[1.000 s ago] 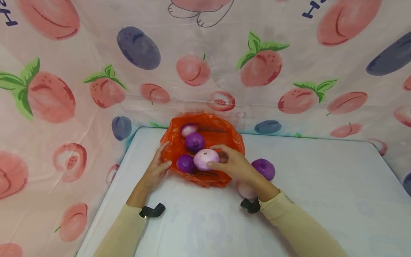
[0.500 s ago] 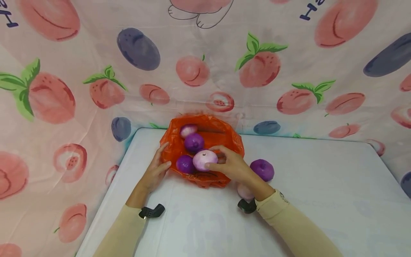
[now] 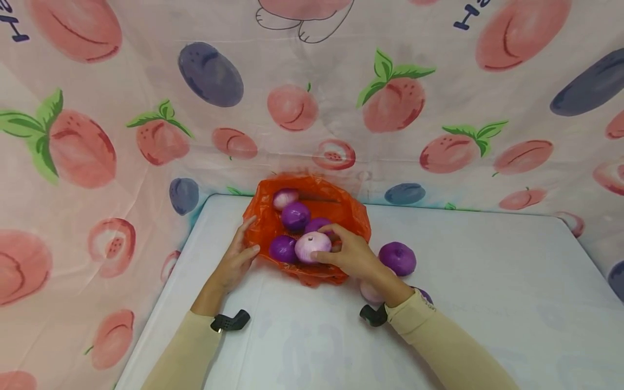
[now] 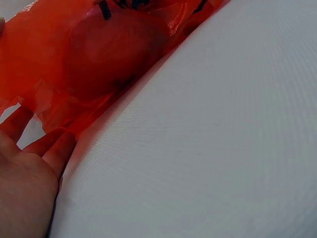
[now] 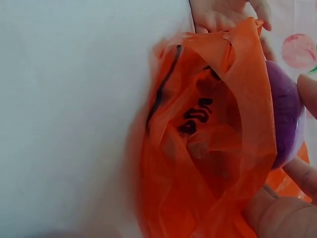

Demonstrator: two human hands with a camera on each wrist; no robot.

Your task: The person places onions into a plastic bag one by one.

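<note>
An orange plastic bag lies with its mouth facing me, several onions inside. My right hand pinches a pale purple onion between thumb and fingers at the mouth's lower front. Dark purple onions sit beside and behind it. A streaked purple-and-white onion rests further back. My left hand touches the bag's left side, thumb and fingers spread; in the left wrist view its fingers reach the orange plastic edge. In the right wrist view, bag plastic partly covers an onion between my fingers.
Right of the bag on the white table lies a purple onion. A pale onion and another purple one are partly hidden by my right wrist. A fruit-print cloth hangs behind and at the left.
The pale onion has moved slightly lower with my right hand, so a purple onion behind it shows more. Another purple onion has come into sight beside my right wrist. My left hand stays put.
</note>
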